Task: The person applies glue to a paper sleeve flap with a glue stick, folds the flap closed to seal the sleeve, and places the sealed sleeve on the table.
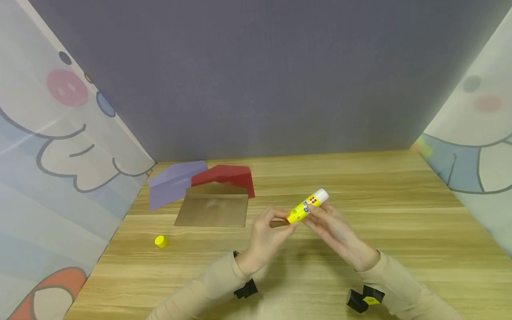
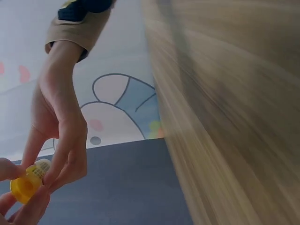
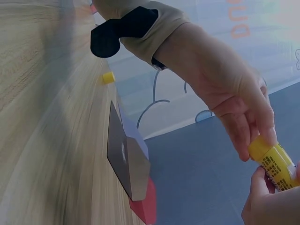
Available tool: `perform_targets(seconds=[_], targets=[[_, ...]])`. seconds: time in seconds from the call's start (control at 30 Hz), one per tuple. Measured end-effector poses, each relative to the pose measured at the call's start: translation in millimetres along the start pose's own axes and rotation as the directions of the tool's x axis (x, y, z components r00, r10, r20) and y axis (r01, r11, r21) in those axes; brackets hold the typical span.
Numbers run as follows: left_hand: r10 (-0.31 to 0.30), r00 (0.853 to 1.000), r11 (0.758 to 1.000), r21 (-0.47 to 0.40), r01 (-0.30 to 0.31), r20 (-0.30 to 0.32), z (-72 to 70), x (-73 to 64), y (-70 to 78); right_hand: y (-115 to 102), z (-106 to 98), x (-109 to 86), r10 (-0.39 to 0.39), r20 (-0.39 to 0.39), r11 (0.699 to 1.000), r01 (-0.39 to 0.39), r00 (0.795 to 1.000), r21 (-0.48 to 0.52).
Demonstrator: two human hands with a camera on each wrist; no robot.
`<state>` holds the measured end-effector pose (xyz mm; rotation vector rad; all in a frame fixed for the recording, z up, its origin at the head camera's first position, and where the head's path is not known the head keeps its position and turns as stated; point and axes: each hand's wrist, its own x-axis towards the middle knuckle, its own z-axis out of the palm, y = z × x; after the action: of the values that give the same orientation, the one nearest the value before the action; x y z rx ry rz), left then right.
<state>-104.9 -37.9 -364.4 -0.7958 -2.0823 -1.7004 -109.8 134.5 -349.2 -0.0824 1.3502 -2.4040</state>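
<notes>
Above the table, both hands hold a yellow glue stick (image 1: 305,208) with a white end, tilted up to the right. The left hand (image 1: 267,238) pinches its yellow lower end between thumb and fingers. Around the middle of the barrel, the right hand (image 1: 339,231) grips with thumb and fingertips. In the left wrist view the round yellow base (image 2: 26,188) of the stick faces the camera. The right wrist view shows printed text on the barrel (image 3: 276,166). A small yellow cap (image 1: 161,241) sits apart on the table at the left.
Three envelopes with raised flaps lie at the back left: a purple one (image 1: 176,184), a red one (image 1: 240,178) and a brown one (image 1: 214,211) in front, overlapping. A grey panel (image 1: 280,80) stands behind the wooden table (image 1: 400,213), and cartoon-printed sheets (image 1: 80,133) flank it.
</notes>
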Motion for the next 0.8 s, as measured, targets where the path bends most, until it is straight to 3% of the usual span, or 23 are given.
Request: perform_targets(seconds=[0.03, 0.1, 0.23, 0.37, 0.43, 0.67, 0.73, 0.8], targets=[[0.078, 0.997, 0.996, 0.051, -0.079, 0.008, 0.0, 0.1, -0.8, -0.2, 0.1, -0.3, 0.001, 0.006, 1.000, -0.001, 1.000, -0.001], [0.225, 0.974, 0.961, 0.161, -0.226, 0.028, -0.3, 0.5, -2.2, -0.2, 0.4, -0.4, 0.002, 0.012, 1.000, -0.002, 1.000, -0.001], [0.425, 0.902, 0.832, 0.359, -0.422, 0.075, -1.6, 2.3, -3.4, 0.6, 0.5, 0.0, 0.004, 0.014, 1.000, -0.005, 1.000, 0.003], [0.532, 0.837, 0.694, 0.498, -0.519, 0.130, -3.4, 4.3, -2.5, 1.3, 0.3, 0.4, 0.010, 0.017, 1.000, -0.010, 1.000, 0.007], [0.579, 0.798, 0.614, 0.555, -0.561, 0.166, -4.3, 5.0, -2.5, 1.6, 0.2, 0.5, 0.012, 0.018, 1.000, -0.012, 1.000, 0.004], [0.707, 0.631, 0.297, 0.677, -0.674, 0.318, -7.7, 6.3, -6.0, 2.5, 1.1, 0.2, 0.007, 0.021, 1.000, -0.007, 1.000, 0.019], [0.716, 0.603, 0.244, 0.682, -0.689, 0.352, -8.5, 6.3, -6.8, 2.6, 1.3, -0.1, 0.009, 0.017, 1.000, -0.009, 1.000, 0.025], [0.718, 0.588, 0.219, 0.682, -0.698, 0.371, -8.9, 6.2, -7.5, 2.2, 2.0, -0.4, 0.018, 0.001, 0.999, -0.018, 1.000, 0.034]])
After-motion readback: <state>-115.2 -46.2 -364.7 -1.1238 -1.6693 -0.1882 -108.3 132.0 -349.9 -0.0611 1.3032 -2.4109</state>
